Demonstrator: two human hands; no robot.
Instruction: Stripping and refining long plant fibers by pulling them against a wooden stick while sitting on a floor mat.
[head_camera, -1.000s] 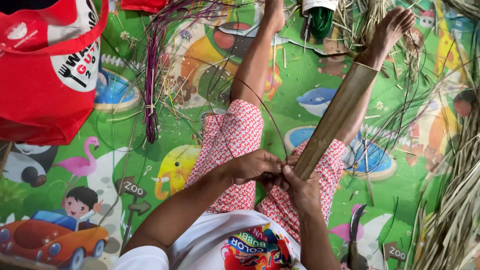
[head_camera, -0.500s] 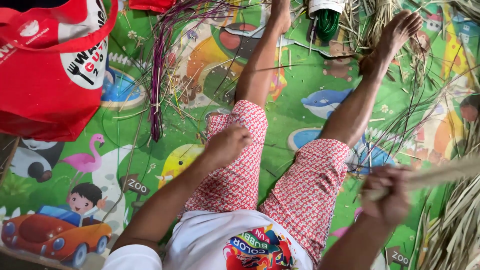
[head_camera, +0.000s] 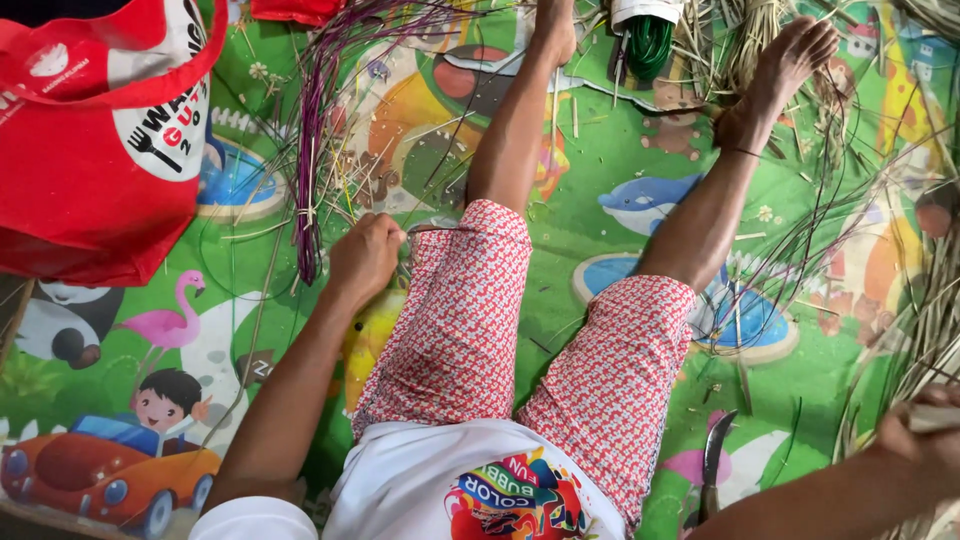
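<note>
I sit on a colourful play mat (head_camera: 600, 170) with both legs stretched out, in red patterned shorts. My left hand (head_camera: 365, 255) is closed in a fist beside my left knee, and a thin strand seems to run from it across the knee. My right hand (head_camera: 925, 432) is far out at the right edge, closed on a pale dried leaf strip (head_camera: 938, 417) at the heap of dried leaves (head_camera: 915, 340). A tied bundle of purple strands (head_camera: 310, 150) lies just beyond my left hand.
A red bag (head_camera: 90, 150) stands at the upper left. A coil of green cord (head_camera: 648, 45) lies between my feet. A dark-bladed knife (head_camera: 712, 465) rests on the mat by my right thigh. Loose thin fibres and leaf scraps are scattered around.
My hands were together over my lap on a wide brown leaf strip. They parted: the left went out to the left knee, the right swung to the leaf heap with the strip.
</note>
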